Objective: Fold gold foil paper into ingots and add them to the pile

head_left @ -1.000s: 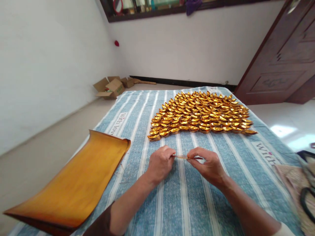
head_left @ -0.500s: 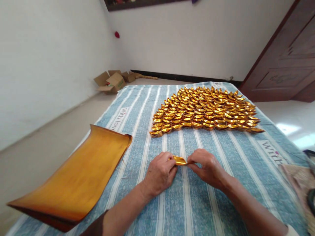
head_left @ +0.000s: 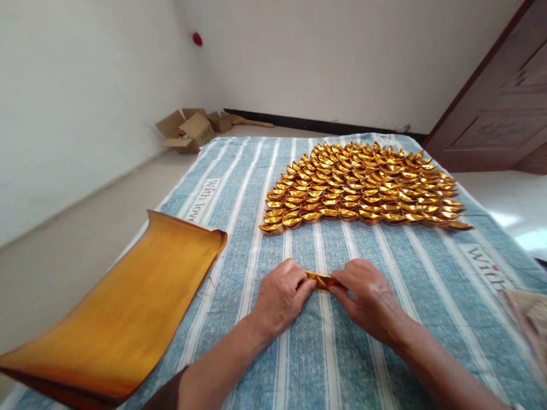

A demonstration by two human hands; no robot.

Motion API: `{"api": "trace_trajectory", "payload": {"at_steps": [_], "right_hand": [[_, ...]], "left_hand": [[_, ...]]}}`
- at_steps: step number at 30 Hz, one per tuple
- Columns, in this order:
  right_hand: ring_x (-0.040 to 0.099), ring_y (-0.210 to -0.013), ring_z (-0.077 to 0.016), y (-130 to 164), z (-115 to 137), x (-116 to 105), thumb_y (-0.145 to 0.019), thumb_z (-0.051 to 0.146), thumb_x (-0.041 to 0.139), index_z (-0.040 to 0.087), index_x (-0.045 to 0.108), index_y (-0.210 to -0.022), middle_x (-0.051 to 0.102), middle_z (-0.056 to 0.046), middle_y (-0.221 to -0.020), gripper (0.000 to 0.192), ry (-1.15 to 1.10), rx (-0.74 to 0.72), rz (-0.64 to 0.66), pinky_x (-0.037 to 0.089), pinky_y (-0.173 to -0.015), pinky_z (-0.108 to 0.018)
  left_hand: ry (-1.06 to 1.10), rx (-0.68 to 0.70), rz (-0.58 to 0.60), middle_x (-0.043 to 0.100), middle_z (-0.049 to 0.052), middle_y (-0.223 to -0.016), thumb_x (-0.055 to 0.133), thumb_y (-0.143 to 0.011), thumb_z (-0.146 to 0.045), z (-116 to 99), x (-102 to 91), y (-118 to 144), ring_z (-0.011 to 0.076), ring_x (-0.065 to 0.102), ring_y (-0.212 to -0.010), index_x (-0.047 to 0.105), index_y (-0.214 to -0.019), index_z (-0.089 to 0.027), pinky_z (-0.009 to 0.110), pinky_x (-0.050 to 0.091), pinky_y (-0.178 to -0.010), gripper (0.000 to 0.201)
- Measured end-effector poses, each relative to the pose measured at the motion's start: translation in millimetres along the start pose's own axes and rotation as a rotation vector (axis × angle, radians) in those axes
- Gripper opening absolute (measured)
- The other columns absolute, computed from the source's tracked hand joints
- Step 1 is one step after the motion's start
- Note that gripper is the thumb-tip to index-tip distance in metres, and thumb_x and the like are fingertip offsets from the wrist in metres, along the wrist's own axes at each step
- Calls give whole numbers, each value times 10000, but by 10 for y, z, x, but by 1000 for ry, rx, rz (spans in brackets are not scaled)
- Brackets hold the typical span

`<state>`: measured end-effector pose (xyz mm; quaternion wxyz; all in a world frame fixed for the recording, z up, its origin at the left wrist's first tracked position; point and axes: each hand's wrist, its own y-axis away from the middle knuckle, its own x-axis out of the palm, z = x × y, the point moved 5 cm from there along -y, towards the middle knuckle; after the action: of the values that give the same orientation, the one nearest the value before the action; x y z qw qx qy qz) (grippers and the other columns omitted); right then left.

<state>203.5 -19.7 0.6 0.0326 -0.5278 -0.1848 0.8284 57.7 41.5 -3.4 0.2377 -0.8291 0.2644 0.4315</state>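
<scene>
Now both hands pinch one gold paper strip

Now the left hand (head_left: 280,296) and the right hand (head_left: 370,296) meet low in the middle of the view, over a blue and white striped cloth (head_left: 325,353) that covers a flat surface; I cannot tell if a bed or something else is under it. Between them is a small folded gold paper piece (head_left: 321,280), narrow and long, lying almost level just above the cloth. The grip of the left hand is pressed together on the left end of this piece, with the fingers curled in. The grip of the right hand is pressed together on the right end, thumb and fingers pinching it. The two hands are close together, with only the short gold piece between them.

Farther from the person, many folded gold ingots (head_left: 363,185) lie on the cloth in tight overlapping rows, forming one wide patch. They are well apart from the hands. At the left side a stack of gold paper sheets (head_left: 123,319) lies partly over the cloth edge, its far end curled up.

On the floor near the far wall corner stand open cardboard boxes (head_left: 190,130), flaps spread; what is inside them is too small to tell. At the right stands a dark wooden door (head_left: 499,114).
</scene>
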Motion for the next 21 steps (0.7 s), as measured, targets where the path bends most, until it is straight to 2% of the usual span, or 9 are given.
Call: {"api": "trace_trajectory", "payload": {"at_steps": [4,12,16,21], "right_hand": [[482,-747,-195,-13,57,-21,-921,250,491,196,615,-758,562,-39,-722,212,84,3,29,373,-692,-333],[487,-1060,-279,17,57,28,-928,218,456,190,631,-832,595,-105,-966,202,108,-9,13,429,-857,-424],[470,-1107,-295,22,90,39,-917,188,469,179,623,-848,597,-119,-991,168,132,-12,25,423,-895,-447],[476,-1098,-304,16,159,34,-912,144,430,174,614,-817,604,-128,-985,209,166,-50,11,441,-865,-451]], "left_hand": [[-103,56,-46,511,11,-702,527,-896,-232,-21,26,16,140,507,-663,513,-653,-170,261,441,-598,250],[-168,101,-99,518,27,-735,473,-920,-216,-39,51,47,152,509,-691,491,-675,-177,274,453,-609,248],[-185,118,-119,513,32,-729,448,-929,-214,-52,54,61,156,506,-687,480,-671,-178,280,459,-608,263],[-213,118,-129,517,38,-739,431,-940,-225,-60,54,70,163,510,-700,486,-691,-176,292,475,-619,260]]}}
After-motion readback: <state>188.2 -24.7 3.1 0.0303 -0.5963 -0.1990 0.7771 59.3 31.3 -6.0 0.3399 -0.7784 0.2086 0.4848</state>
